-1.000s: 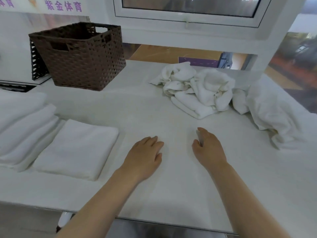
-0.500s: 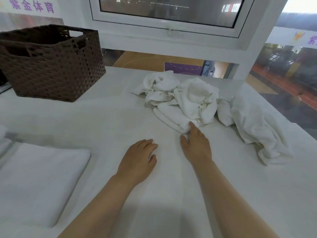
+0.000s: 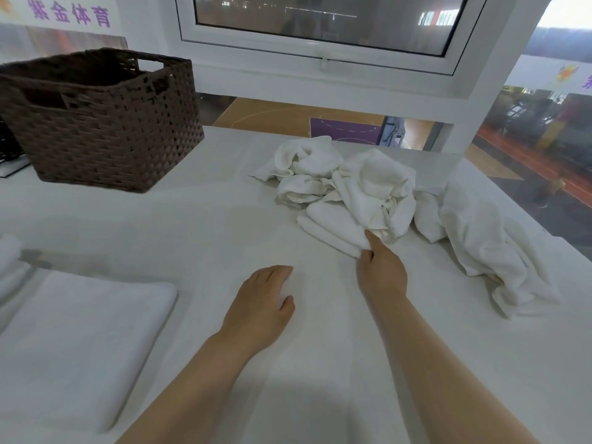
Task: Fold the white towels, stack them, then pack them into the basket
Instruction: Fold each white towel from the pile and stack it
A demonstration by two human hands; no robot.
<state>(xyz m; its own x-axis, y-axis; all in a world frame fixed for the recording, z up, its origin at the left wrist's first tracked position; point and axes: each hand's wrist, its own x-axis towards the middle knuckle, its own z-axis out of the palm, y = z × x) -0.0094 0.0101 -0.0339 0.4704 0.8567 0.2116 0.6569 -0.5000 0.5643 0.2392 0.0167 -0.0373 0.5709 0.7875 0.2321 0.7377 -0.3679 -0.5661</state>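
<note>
White crumpled towels (image 3: 346, 193) lie tangled, so the right hand (image 3: 381, 270), seemingly pinching one edge, may drag several along, while the left hand (image 3: 259, 302) rests flat, empty.

The white table (image 3: 198, 238) carries a wicker basket (image 3: 105, 133), folded towel (image 3: 73, 341) and crumpled towels (image 3: 358, 193) (heaped loosely).

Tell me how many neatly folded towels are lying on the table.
2 that I can tell: one folded towel at the near left, and part of another at the left edge, mostly out of frame. More may lie beyond it.
</note>
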